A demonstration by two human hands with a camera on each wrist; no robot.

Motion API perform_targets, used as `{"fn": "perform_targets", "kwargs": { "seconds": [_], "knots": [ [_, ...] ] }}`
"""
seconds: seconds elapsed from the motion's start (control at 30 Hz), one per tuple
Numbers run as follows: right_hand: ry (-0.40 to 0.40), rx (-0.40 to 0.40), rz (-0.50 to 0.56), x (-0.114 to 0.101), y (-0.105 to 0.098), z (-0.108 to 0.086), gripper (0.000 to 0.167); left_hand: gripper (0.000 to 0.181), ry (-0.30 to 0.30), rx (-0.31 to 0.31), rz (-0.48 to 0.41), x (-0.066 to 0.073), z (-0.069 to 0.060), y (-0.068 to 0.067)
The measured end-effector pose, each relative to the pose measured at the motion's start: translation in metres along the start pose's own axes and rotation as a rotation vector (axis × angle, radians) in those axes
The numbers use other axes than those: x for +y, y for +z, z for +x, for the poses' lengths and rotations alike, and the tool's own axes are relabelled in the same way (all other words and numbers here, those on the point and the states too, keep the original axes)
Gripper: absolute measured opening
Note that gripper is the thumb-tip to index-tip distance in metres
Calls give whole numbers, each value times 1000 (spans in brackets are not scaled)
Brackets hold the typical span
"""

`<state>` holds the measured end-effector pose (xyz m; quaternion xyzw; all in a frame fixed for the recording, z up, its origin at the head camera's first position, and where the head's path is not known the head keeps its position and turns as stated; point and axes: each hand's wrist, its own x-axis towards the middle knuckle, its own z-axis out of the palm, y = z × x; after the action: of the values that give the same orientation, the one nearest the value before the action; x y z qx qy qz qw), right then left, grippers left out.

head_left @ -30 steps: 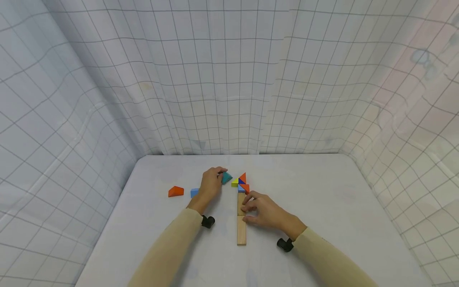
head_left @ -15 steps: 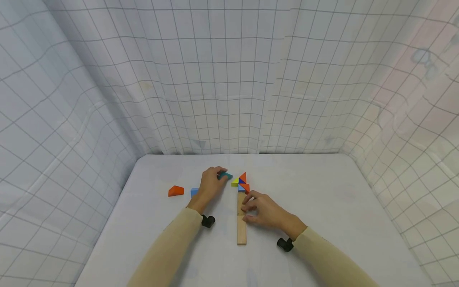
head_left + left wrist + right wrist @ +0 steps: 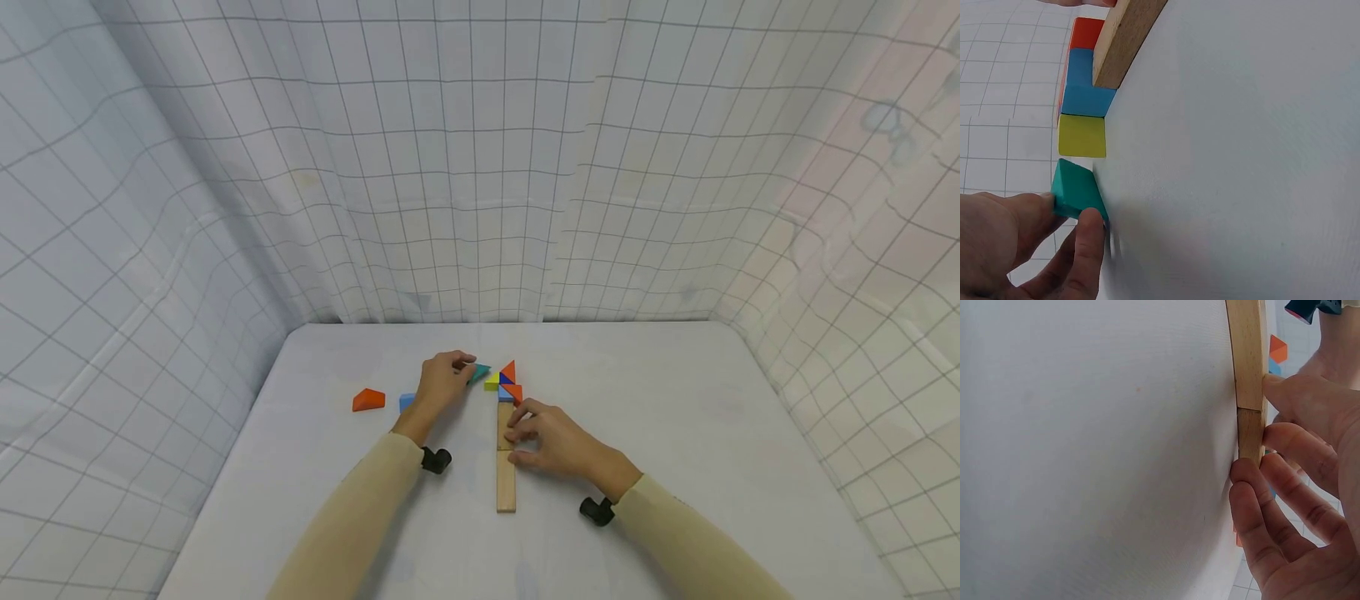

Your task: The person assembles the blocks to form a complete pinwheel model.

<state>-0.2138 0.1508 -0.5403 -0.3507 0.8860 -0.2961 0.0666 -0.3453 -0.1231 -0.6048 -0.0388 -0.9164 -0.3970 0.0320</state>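
My left hand [image 3: 442,382] pinches a teal wooden block [image 3: 1074,190] between thumb and fingers, just above or on the table beside a small yellow block [image 3: 1082,136]. A narrow gap separates the teal and yellow blocks. My right hand [image 3: 553,442] rests with relaxed fingertips along the right side of two wooden planks laid end to end, a far plank [image 3: 503,423] and a near plank [image 3: 506,483]. Beyond them sit a light blue block [image 3: 1085,90], a dark blue triangle [image 3: 506,379], and orange-red triangular blocks [image 3: 508,370]. In the right wrist view the fingers touch the planks.
An orange-red trapezoid block [image 3: 367,400] lies at the left of the white table [image 3: 675,400]. Near my left wrist is a light blue block [image 3: 406,402], partly hidden by the arm. Grid-patterned white curtain [image 3: 480,167] hangs around the back and sides.
The teal block has turned in my left hand and shifted slightly right, closer to the yellow block. My right hand and the planks stay where they were.
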Motion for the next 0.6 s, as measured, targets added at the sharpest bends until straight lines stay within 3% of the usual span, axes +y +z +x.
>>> {"fn": "perform_targets", "kwargs": {
  "seconds": [0.13,0.23,0.37,0.43,0.6],
  "knots": [
    [7,-4,1,0,1,0,28,22,-28,-9,13,7,-5,-4],
    [8,-4,-2,0,2,0,28,24,-56,-32,1,21,-14,-12],
    [3,-4,-2,-1,1,-1,29,29,-84,-89,-50,19,-13,-13],
    [0,-4,0,-2,0,-1,29,30,-56,-101,-79,16,-14,-13],
    [2,-4,4,-3,-2,-2,28,29,-7,-101,-109,29,-24,-21]
  ]
}}
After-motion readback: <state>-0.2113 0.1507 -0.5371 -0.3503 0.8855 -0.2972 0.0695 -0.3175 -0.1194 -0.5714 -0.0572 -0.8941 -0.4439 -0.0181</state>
